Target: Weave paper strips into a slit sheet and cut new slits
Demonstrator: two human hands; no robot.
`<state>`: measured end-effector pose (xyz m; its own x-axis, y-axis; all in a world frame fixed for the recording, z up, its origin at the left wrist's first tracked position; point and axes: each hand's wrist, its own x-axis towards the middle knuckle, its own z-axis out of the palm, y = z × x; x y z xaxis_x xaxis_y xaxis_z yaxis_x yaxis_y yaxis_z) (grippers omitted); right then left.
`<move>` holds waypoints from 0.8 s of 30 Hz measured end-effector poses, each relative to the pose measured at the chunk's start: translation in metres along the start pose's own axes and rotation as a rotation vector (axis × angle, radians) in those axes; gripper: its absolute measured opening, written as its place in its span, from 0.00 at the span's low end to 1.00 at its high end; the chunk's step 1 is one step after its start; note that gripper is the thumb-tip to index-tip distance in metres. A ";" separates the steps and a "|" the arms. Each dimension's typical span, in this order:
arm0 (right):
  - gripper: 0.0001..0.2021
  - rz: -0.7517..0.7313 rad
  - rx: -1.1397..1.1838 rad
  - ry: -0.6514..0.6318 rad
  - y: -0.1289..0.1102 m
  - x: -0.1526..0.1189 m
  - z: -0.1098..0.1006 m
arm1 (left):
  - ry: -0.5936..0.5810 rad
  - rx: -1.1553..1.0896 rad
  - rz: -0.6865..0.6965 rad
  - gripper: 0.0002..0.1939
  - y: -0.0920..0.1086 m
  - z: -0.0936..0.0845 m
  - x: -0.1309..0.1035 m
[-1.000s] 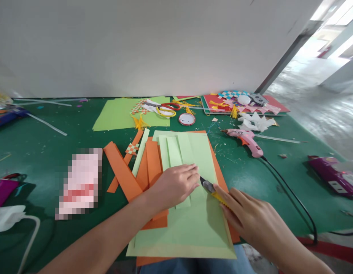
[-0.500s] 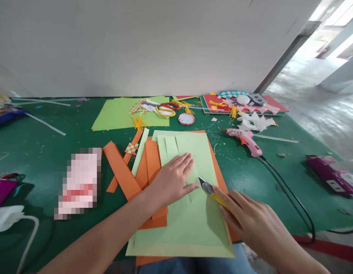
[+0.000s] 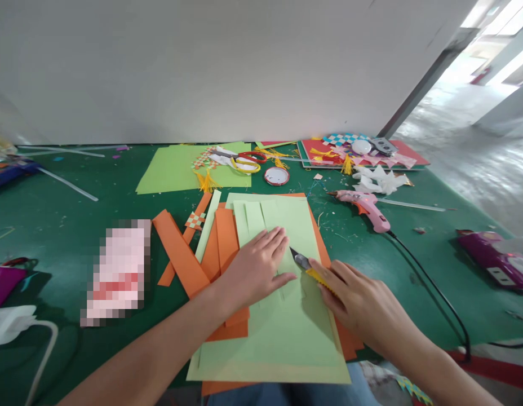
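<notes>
My left hand [image 3: 261,265] lies flat with fingers stretched out, pressing on a pale green sheet of paper [image 3: 287,338]. Several narrow slits or strips [image 3: 253,217] show in the sheet beyond my fingers. In my right hand [image 3: 354,293] is a yellow utility knife [image 3: 316,275], its blade pointing up and left, its tip at the paper just right of my left fingers. Orange paper [image 3: 323,242] lies under the green sheet. Orange strips [image 3: 177,245] and a light green strip [image 3: 208,225] fan out at the left, some passing beneath my left forearm.
A pink glue gun [image 3: 367,208] rests at the right, its black cord [image 3: 430,287] running off the table edge. Scissors [image 3: 244,160] lie on green paper [image 3: 168,166] at the back, beside a round lid [image 3: 276,176]. A purple device [image 3: 493,259] sits far right, a white plug [image 3: 12,322] far left.
My right hand has shifted the utility knife up and slightly left, the blade tip now nearer my left fingers. My left hand and the green sheet stay in place.
</notes>
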<state>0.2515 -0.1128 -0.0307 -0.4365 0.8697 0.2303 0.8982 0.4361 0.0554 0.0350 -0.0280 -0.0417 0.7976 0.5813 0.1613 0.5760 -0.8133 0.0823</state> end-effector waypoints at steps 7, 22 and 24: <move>0.18 0.015 -0.008 -0.004 0.005 0.014 0.001 | 0.022 -0.001 0.009 0.36 -0.001 -0.001 0.000; 0.19 0.039 -0.002 -0.030 -0.013 -0.022 -0.004 | 0.093 -0.077 0.067 0.29 0.002 -0.004 0.001; 0.19 0.045 0.004 -0.031 -0.013 -0.022 -0.004 | 0.075 -0.073 0.005 0.36 0.002 -0.003 0.001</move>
<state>0.2499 -0.1387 -0.0327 -0.3971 0.8953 0.2020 0.9168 0.3972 0.0420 0.0364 -0.0290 -0.0385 0.7835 0.5754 0.2348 0.5549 -0.8178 0.1527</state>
